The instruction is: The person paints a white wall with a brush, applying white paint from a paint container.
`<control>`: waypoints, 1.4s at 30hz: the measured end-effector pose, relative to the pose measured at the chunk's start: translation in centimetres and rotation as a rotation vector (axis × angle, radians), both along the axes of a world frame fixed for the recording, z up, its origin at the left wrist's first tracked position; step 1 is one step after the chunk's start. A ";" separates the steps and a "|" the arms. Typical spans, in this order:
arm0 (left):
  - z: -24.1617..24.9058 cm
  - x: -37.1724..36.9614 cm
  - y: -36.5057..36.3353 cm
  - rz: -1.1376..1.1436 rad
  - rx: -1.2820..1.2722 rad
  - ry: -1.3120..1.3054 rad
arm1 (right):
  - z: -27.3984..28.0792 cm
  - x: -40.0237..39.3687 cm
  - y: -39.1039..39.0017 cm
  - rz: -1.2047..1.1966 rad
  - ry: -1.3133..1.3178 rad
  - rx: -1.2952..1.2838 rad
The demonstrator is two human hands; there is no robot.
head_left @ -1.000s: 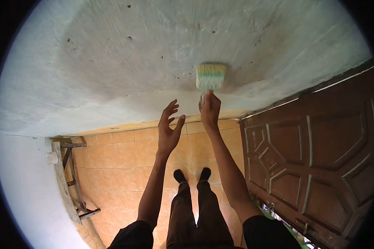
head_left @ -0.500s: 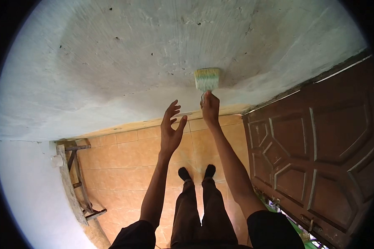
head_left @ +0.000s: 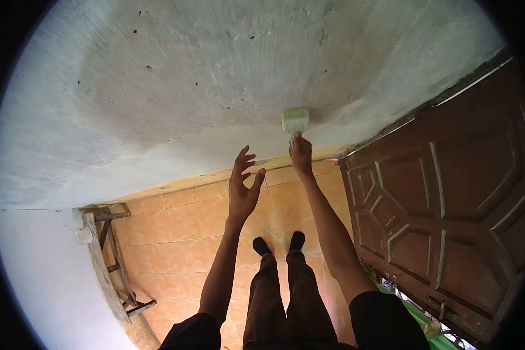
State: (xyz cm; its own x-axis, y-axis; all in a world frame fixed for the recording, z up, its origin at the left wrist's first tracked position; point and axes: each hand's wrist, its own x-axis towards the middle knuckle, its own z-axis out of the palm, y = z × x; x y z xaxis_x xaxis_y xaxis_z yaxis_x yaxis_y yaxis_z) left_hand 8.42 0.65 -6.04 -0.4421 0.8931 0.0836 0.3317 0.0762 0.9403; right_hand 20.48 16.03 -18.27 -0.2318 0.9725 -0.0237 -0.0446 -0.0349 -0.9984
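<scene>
My right hand (head_left: 301,156) is wrapped round the handle of a wide paintbrush (head_left: 296,121). The brush has pale bristles stained greenish-white, and their tips rest against the wall (head_left: 216,52). That wall is greyish white, with a darker patch, brush streaks and small dark pits. To the left of the brush, my left hand (head_left: 244,188) hovers with fingers and thumb apart, holding nothing. It is near the wall's lower edge and does not appear to touch it.
Orange tiles (head_left: 198,239) cover the floor under my feet. A brown panelled door (head_left: 414,204) stands open-angled at the right. On the left are a wooden frame (head_left: 119,265) and a white side wall (head_left: 41,274). Green material (head_left: 417,318) shows beyond the door.
The brush and my right hand have moved slightly down the wall and a little right. My left hand keeps its spread pose. The view has shifted slightly.
</scene>
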 end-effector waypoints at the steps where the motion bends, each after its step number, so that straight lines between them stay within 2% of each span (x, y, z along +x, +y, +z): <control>1: 0.3 0.3 0.0 -0.003 -0.001 -0.002 | -2.5 0.8 0.1 0.026 -0.043 0.031; 4: 1.7 1.5 -0.2 0.001 -0.042 -0.065 | -3.7 3.2 -1.9 0.050 -0.265 0.029; 8: 3.6 1.5 -0.6 -0.027 -0.035 -0.080 | 0.0 5.4 -5.7 0.044 -0.062 -0.323; 11: 6.8 1.6 -0.5 -0.014 0.029 -0.077 | 5.6 6.2 -7.0 0.019 0.242 -0.437; 17: 15.9 1.7 1.2 -0.039 0.176 -0.029 | 19.4 6.8 -5.3 0.142 0.242 -0.015; 20: 20.7 1.6 1.8 -0.054 0.270 0.035 | 25.5 6.6 -3.6 0.115 0.236 0.179; 23: 26.1 1.4 2.2 -0.048 0.349 0.194 | 32.6 6.4 -2.5 0.141 0.313 0.192; 26: 31.4 1.1 2.3 -0.022 0.466 0.341 | 40.0 5.6 -2.0 0.114 0.239 0.258; 31: 38.5 -0.5 3.1 -0.008 0.717 0.582 | 47.2 3.9 0.8 0.094 0.248 0.447; 34: 44.6 -1.5 4.0 0.037 0.853 0.747 | 53.5 3.1 0.8 0.137 0.232 0.417; 37: 49.9 -2.3 6.0 0.101 0.841 0.979 | 58.2 1.7 1.5 0.162 0.277 0.405; 40: 53.0 -2.3 7.6 0.206 0.842 1.204 | 60.7 0.6 2.9 0.146 0.243 0.454; 42: 54.5 -2.5 8.6 0.291 0.870 1.268 | 60.5 -0.2 4.3 0.144 0.239 0.480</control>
State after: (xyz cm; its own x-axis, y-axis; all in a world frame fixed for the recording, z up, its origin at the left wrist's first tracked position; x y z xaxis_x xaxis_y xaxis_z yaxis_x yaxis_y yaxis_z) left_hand 5.88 9.20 48.48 0.1721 0.2741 0.9462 0.9822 -0.1216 -0.1434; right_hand 20.30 20.36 42.20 -0.3076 0.8194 0.4838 -0.3002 0.3989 -0.8665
